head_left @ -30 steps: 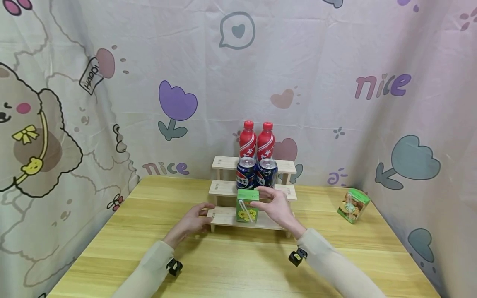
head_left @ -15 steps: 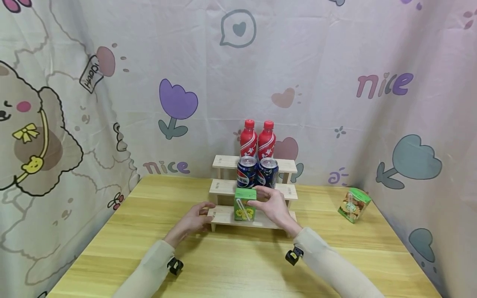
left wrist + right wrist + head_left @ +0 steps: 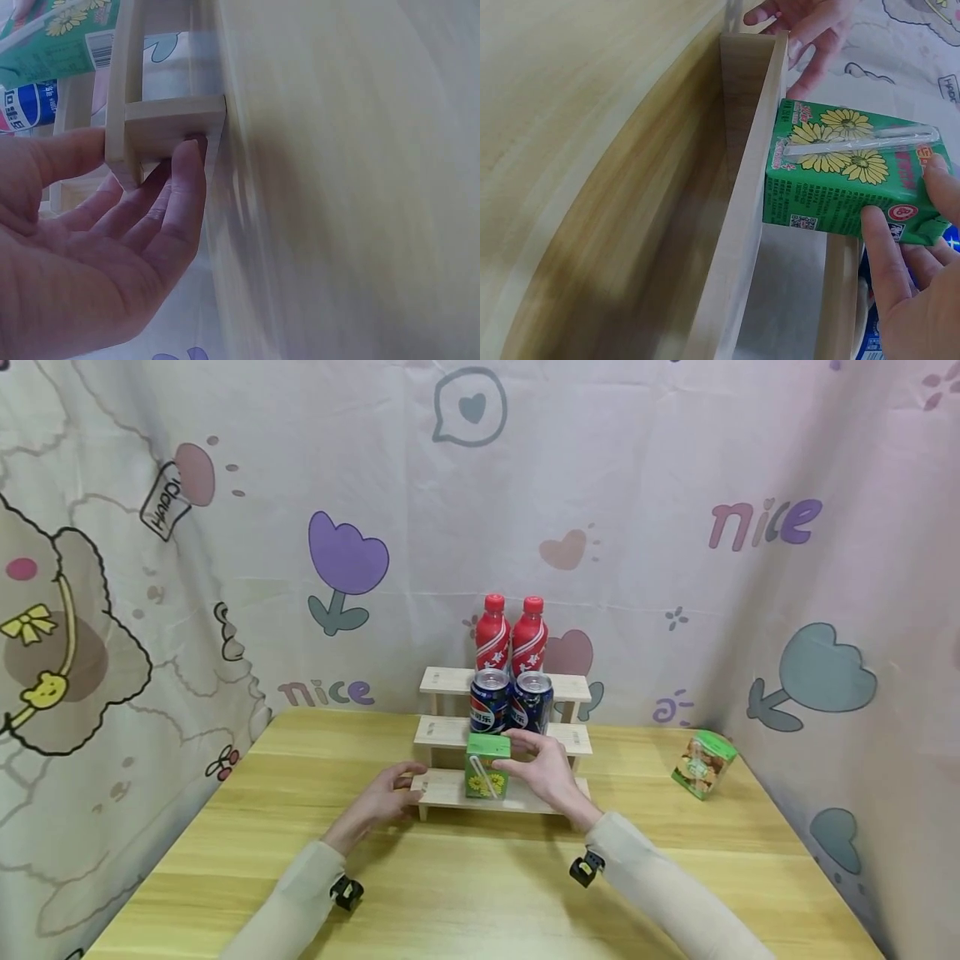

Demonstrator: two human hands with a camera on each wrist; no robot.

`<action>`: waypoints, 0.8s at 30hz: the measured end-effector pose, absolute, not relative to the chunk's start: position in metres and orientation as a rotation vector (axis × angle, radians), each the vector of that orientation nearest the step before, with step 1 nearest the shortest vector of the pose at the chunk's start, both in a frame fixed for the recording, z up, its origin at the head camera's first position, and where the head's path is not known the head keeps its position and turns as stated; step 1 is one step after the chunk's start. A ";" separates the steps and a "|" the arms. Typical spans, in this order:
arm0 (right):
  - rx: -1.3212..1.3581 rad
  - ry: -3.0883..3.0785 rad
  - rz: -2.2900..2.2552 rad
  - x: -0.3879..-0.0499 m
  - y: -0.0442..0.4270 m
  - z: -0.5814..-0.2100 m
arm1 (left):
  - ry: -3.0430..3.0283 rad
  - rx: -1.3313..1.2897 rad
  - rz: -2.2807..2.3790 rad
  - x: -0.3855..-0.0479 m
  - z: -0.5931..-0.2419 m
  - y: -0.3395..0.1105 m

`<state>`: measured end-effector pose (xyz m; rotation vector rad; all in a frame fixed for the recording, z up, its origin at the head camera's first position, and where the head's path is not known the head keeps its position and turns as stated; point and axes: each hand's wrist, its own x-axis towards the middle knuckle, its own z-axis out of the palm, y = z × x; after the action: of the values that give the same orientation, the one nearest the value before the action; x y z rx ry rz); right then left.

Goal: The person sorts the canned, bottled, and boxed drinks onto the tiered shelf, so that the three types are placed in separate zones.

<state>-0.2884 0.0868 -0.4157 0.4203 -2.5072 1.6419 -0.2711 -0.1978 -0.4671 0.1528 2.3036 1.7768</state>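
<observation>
A green juice box (image 3: pixel 486 767) with yellow flowers and a wrapped straw stands upright on the lowest step of a three-tier wooden stand (image 3: pixel 442 787). My right hand (image 3: pixel 551 772) pinches the box near its top, thumb on the straw side. In the right wrist view the juice box (image 3: pixel 840 169) has its base against the step. My left hand (image 3: pixel 384 797) grips the left end of that step. The left wrist view has the left hand (image 3: pixel 97 240) with its thumb on the board and its fingers curled beneath, around the leg.
Two blue cans (image 3: pixel 490 702) stand on the middle tier, and two red bottles (image 3: pixel 492 635) on the top one. Another green box (image 3: pixel 703 765) stands tilted-looking at the right of the wooden table (image 3: pixel 465 893). A printed curtain (image 3: pixel 637 460) hangs behind.
The juice box has shifted slightly left along the lowest step, with the right hand moving along. The left hand keeps its place on the stand. The head view has shifted a little.
</observation>
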 end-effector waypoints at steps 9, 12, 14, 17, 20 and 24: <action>0.469 -2.489 1.655 -0.290 0.083 -0.425 | 2.311 0.130 1.775 -0.265 -0.468 -0.201; 0.466 -2.477 1.666 -0.289 0.085 -0.428 | 2.303 0.142 1.779 -0.264 -0.469 -0.200; 0.468 -2.465 1.692 -0.289 0.086 -0.428 | 2.301 0.142 1.783 -0.264 -0.469 -0.199; 0.463 -2.452 1.723 -0.287 0.087 -0.428 | 2.305 0.144 1.778 -0.265 -0.469 -0.199; 0.450 -2.430 1.739 -0.285 0.087 -0.428 | 2.308 0.151 1.772 -0.267 -0.467 -0.198; 0.449 -2.403 1.742 -0.285 0.087 -0.428 | 2.311 0.161 1.768 -0.270 -0.466 -0.199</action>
<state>-0.2852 0.0870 -0.4275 0.4489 -2.4030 1.7425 -0.2699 -0.1986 -0.4663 0.1614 2.3106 1.7678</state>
